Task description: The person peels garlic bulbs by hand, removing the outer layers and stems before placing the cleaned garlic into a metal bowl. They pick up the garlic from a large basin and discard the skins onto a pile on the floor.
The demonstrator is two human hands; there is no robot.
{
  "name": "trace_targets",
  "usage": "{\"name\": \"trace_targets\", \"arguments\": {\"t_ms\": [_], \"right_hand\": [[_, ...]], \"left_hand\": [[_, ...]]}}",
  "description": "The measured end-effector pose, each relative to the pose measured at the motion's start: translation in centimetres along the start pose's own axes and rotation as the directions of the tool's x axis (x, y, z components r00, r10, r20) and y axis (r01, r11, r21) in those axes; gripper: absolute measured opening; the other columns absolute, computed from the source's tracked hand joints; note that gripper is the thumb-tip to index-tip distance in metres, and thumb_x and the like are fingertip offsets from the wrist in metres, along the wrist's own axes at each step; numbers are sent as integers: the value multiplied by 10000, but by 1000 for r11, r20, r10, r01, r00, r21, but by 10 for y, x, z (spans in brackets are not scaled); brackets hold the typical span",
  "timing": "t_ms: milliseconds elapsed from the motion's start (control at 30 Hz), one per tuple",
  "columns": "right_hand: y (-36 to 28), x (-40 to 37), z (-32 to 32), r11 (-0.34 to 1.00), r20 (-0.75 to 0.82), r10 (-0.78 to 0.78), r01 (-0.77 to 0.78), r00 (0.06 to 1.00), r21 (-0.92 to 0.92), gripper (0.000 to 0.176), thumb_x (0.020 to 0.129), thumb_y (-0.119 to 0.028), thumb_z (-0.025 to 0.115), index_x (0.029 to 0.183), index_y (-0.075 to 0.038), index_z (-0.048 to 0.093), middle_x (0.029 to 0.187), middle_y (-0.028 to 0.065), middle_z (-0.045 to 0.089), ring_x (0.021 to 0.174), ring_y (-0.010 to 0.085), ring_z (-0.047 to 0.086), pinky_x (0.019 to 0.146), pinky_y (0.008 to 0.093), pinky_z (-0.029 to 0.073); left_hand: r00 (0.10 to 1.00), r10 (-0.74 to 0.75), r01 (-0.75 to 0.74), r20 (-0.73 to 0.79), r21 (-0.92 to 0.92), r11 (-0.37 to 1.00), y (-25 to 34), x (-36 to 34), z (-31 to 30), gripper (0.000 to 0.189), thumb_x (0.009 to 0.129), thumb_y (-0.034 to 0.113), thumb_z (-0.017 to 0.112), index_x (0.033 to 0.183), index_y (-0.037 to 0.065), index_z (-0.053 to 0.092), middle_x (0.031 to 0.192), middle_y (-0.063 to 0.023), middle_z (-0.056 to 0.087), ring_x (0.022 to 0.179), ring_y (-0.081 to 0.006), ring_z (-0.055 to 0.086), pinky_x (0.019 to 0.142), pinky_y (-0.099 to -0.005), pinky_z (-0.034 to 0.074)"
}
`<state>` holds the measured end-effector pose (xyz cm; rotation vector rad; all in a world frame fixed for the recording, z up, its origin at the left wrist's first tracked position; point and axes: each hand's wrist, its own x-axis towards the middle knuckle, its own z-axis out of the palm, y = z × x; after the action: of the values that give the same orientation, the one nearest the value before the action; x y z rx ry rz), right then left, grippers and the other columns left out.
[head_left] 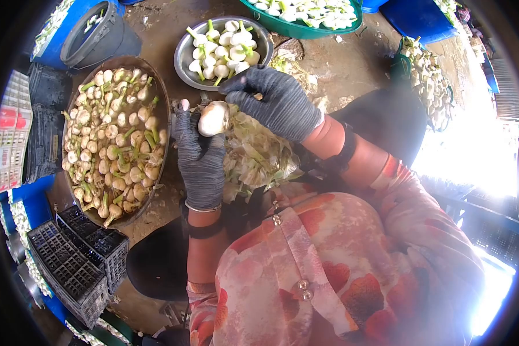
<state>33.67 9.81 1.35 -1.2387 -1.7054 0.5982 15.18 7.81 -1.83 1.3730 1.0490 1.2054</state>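
Glare washes out the right edge. The gloved right hand [274, 104] arches knuckles-up over the garlic bulb [213, 118] and hides its own fingertips, so I cannot tell whether it pinches anything. The gloved left hand [200, 155] stands upright, fingers wrapped around the bulb, clasping it above the heap of peelings [259, 158], between the left basin [130, 59] of unpeeled bulbs and the far steel bowl [181, 57] of white ones.
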Motion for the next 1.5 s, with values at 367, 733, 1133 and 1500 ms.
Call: {"name": "trace_targets", "arguments": {"t_ms": [367, 733, 1133, 1500], "right_hand": [[-38, 13, -16, 885, 422, 250, -29, 872, -465, 255, 891, -331, 606, 902, -92, 692, 817, 119, 675, 758, 322, 656, 702, 397, 537], [28, -2, -14, 878, 326, 471, -471, 820, -84, 471, 930, -448, 578, 1174, -46, 610, 1044, 228, 673, 1023, 354, 644, 853, 417, 499], [15, -15, 28, 938, 170, -155, 199, 973, -284, 305, 980, -221, 454, 1180, -11, 547, 676, 182, 626, 618, 393, 618, 523, 498, 456], [0, -16, 34, 972, 303, 152, -198, 941, 125, 243, 991, -205, 483, 1066, 20, 536, 619, 109, 593, 499, 223, 604, 462, 383, 469]], "left_hand": [[954, 230, -298, 191, 567, 768, 7, -5, 3, 771, 803, -79, 595, 1495, 14, 268, 1344, -196, 531, 1183, -271, 573, 1001, -360, 457], [998, -51, 50, -27, -10, 999, 29, -3, 4, 696, 867, -55, 579, 1487, 2, 270, 1307, -125, 535, 1174, -191, 533, 1036, -332, 420], [993, -122, 110, 2, -455, 884, 6, -14, 22, 531, 998, 220, 463, 1469, 20, 319, 1444, -88, 410, 1327, -193, 401, 1114, -347, 327], [973, -232, 231, 14, -126, 965, 25, -7, 13, 486, 1025, 238, 430, 1446, 12, 342, 1323, -100, 513, 1195, -184, 512, 1004, -376, 458]]}}
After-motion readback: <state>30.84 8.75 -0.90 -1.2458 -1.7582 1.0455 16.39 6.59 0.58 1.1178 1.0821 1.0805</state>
